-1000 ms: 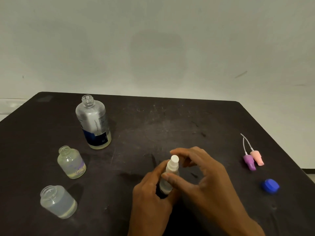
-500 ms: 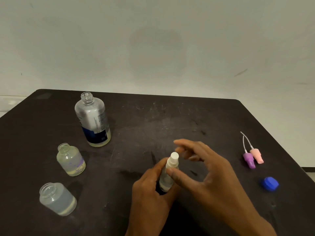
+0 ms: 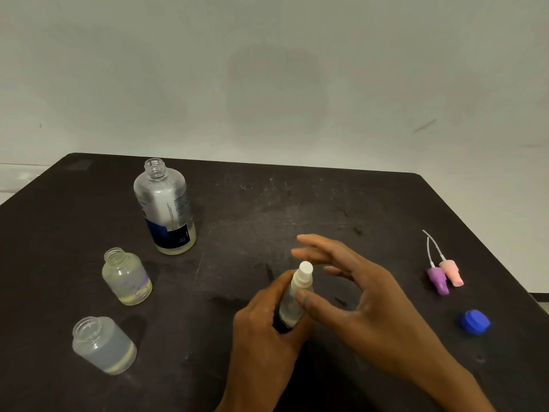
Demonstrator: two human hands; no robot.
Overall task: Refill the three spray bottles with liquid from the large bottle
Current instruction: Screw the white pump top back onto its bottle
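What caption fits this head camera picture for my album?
Left hand grips a white-topped spray bottle, right hand open beside it.

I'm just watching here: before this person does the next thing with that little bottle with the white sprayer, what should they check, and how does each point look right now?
1. Small spray bottle steadied: ok, the left hand grips its body on the table.
2. White sprayer top seated: cannot tell whether it is screwed tight; the right hand has its thumb against it, fingers spread.
3. Two other small bottles capped: not ok, both necks are open.
4. Their sprayers within reach: ok, the purple sprayer and pink sprayer lie to the right.
5. Large bottle closed: not ok, its blue cap lies apart.
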